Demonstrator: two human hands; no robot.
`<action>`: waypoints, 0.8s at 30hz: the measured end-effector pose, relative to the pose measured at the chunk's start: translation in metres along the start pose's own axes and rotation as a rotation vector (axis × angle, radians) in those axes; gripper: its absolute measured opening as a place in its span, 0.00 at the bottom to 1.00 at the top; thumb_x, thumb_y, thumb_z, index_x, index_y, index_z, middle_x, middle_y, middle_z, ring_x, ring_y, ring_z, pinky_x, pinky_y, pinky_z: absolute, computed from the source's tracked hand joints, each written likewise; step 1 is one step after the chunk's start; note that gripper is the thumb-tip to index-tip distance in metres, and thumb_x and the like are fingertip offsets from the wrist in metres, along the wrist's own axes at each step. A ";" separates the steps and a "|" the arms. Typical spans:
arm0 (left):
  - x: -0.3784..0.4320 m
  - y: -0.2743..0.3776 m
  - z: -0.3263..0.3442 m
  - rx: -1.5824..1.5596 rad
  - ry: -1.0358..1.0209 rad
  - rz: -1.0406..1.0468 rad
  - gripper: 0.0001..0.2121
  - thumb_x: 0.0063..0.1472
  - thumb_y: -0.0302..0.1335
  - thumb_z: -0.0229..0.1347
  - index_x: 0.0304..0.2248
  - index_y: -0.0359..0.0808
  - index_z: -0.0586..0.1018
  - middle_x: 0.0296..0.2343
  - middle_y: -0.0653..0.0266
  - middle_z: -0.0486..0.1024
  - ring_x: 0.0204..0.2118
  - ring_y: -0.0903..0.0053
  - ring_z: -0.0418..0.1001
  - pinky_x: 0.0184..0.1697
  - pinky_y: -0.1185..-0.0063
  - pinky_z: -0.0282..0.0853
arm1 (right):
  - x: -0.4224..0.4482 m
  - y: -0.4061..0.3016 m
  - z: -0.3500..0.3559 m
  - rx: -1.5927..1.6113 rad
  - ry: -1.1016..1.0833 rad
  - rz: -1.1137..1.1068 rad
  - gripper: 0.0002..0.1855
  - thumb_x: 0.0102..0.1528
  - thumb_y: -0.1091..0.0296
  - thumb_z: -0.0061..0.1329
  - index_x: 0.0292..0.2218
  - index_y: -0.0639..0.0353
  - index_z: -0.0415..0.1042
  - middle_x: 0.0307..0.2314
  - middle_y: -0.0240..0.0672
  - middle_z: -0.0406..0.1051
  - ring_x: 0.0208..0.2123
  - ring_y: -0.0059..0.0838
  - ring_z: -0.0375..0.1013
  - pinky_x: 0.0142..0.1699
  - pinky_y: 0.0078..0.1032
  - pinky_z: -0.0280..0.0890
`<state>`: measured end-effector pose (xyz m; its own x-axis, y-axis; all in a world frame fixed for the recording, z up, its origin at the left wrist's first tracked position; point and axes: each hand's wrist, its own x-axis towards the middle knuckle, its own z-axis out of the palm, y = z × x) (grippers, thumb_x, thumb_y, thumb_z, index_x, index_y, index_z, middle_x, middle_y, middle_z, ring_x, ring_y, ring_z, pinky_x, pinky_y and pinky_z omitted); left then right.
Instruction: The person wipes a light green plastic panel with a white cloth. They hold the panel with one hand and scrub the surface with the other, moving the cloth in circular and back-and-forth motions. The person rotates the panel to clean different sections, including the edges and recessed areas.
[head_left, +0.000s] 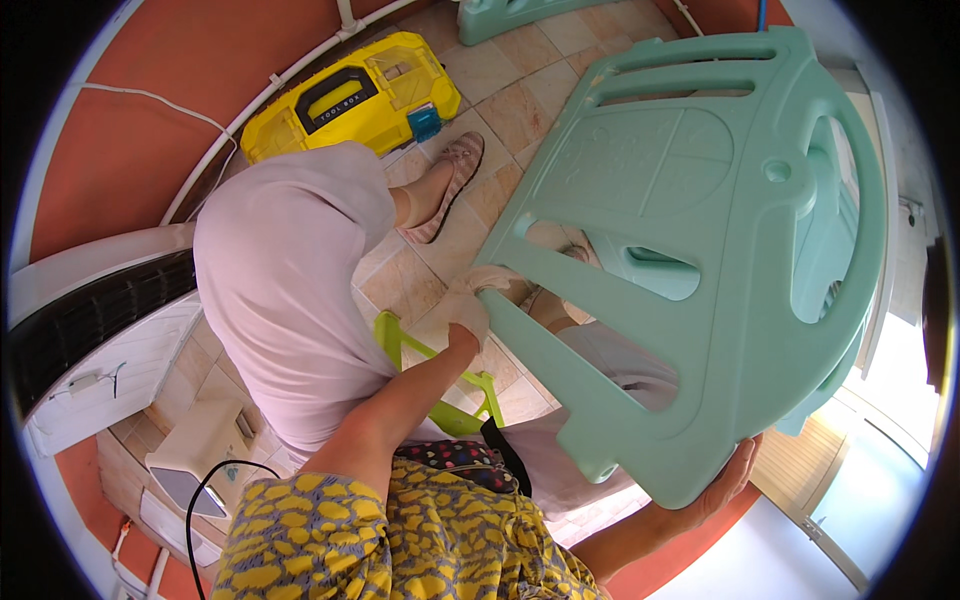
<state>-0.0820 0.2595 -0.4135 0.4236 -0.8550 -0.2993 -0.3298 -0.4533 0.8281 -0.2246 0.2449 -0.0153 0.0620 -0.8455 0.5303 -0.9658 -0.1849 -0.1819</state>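
A large mint-green moulded plastic panel (720, 262) with slots and a curved side opening stands tilted before me. My left hand (476, 296), in a pale glove or wrapped in cloth, is closed around the end of one of its bars at the left edge. My right hand (724, 480) looks bare and supports the panel's lower right corner, its fingers partly hidden behind the edge. Further mint-green plastic parts (832, 195) show behind the panel. A lime-green plastic frame (450, 412) lies beneath my left forearm, between my legs.
A yellow toolbox (345, 97) with a black handle stands on the tiled floor near my foot. Another mint-green part (517, 15) lies at the top. A beige stool-like object (202, 454) is at lower left. A white pipe (247, 112) runs along the red wall.
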 end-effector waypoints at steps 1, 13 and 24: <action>-0.005 0.008 -0.006 0.094 -0.037 0.008 0.12 0.62 0.28 0.43 0.44 0.36 0.71 0.42 0.55 0.72 0.44 0.62 0.69 0.46 0.70 0.64 | -0.003 0.003 -0.001 -0.014 0.003 0.023 0.28 0.55 0.64 0.51 0.54 0.64 0.64 0.54 0.48 0.62 0.55 0.41 0.63 0.58 0.38 0.60; 0.035 0.056 0.043 -1.529 -0.404 -0.029 0.15 0.70 0.32 0.37 0.53 0.39 0.63 0.45 0.69 0.68 0.48 0.75 0.67 0.55 0.76 0.63 | -0.005 0.022 -0.001 0.391 -0.011 0.289 0.23 0.58 0.69 0.45 0.55 0.58 0.64 0.54 0.42 0.61 0.56 0.37 0.62 0.57 0.32 0.63; -0.012 0.268 -0.083 -0.632 -0.441 0.560 0.19 0.60 0.26 0.52 0.50 0.34 0.66 0.46 0.63 0.68 0.46 0.72 0.68 0.53 0.73 0.61 | 0.000 0.017 0.007 0.177 0.038 0.001 0.21 0.60 0.73 0.39 0.55 0.61 0.64 0.51 0.50 0.62 0.50 0.42 0.68 0.51 0.34 0.67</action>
<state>-0.1055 0.1691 -0.1493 -0.0564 -0.9832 0.1736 0.1838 0.1607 0.9697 -0.2393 0.2384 -0.0245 0.0481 -0.8271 0.5600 -0.9061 -0.2721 -0.3241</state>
